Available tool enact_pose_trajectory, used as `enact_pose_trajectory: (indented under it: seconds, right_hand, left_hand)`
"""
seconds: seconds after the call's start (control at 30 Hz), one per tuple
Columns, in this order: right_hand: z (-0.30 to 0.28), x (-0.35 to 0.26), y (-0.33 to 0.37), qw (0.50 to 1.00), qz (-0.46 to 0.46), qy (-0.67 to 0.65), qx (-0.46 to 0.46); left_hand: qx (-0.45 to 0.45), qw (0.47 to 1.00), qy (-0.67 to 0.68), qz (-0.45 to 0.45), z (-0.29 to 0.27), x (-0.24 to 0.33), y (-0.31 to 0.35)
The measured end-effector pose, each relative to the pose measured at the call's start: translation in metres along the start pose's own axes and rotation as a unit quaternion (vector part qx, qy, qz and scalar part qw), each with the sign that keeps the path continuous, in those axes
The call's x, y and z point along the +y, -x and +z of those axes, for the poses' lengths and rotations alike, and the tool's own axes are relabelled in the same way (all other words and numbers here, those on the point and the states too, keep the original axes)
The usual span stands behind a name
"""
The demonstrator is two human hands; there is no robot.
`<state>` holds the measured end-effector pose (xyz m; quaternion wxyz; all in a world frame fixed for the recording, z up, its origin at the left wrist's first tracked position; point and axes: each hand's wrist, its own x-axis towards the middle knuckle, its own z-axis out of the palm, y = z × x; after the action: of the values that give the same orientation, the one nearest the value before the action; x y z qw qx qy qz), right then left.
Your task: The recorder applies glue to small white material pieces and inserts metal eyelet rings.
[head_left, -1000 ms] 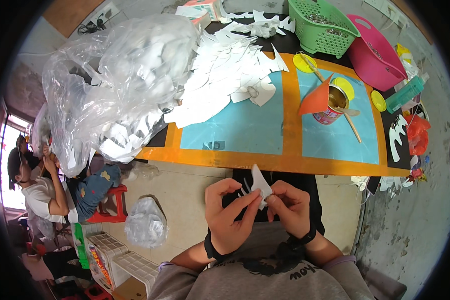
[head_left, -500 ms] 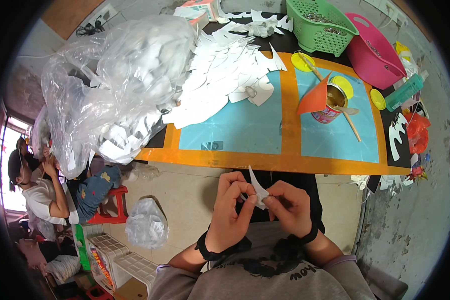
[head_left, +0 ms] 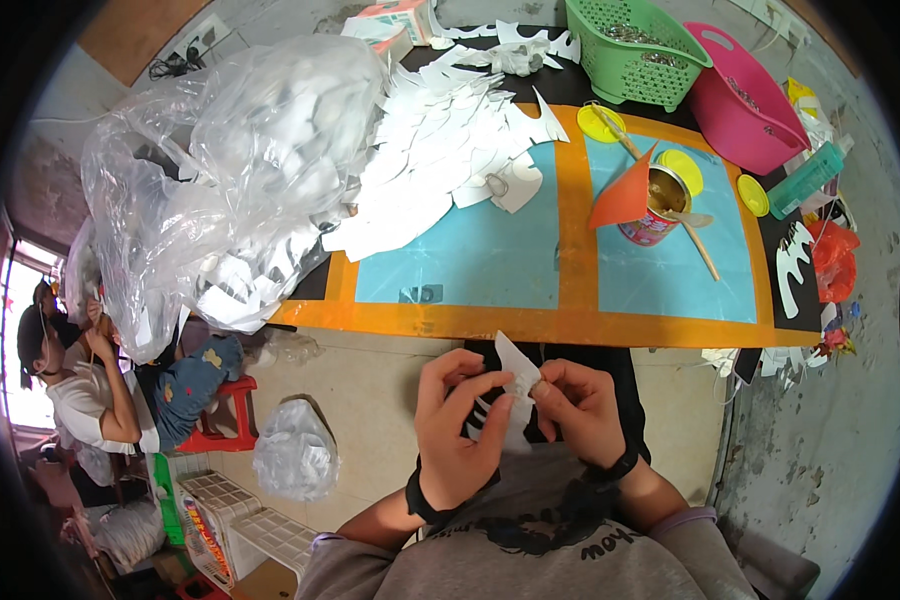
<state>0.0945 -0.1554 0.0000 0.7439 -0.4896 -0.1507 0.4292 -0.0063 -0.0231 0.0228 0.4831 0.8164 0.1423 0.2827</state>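
Observation:
A thin white cut-out piece, with a pointed tip and toothed edge, is held up in front of my lap, just off the table's near edge. My left hand grips its left side between thumb and forefinger, the other fingers curled apart. On its right side, my right hand pinches the edge with thumb and fingertips. The lower part of the piece hangs between my hands, partly hidden by fingers. Many similar white pieces lie in an overlapping pile on the table, one with a metal ring on it.
A big clear bag of white pieces covers the table's left. Toward the right stand an open can with wooden sticks, a green basket and a pink basket with metal parts. Another person sits at left beside a bag.
The white piece has turned and spread, so more of its flat face shows. My left fingers have opened out somewhat, and both hands still hold it.

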Motion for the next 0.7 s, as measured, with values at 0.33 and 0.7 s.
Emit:
enact_pose_trajectory:
  seconds: [0.33,0.7]
  right_hand:
    - [0.006,0.010,0.003,0.935,-0.219,0.272,0.061]
    - [-0.006,0.010,-0.002,0.993,0.053,-0.102,-0.023]
  left_hand:
    - [0.028,0.998,0.048,-0.016,0.006,-0.007,0.003]
    - [-0.114,0.938,0.272,-0.181,0.002,-0.019,0.002]
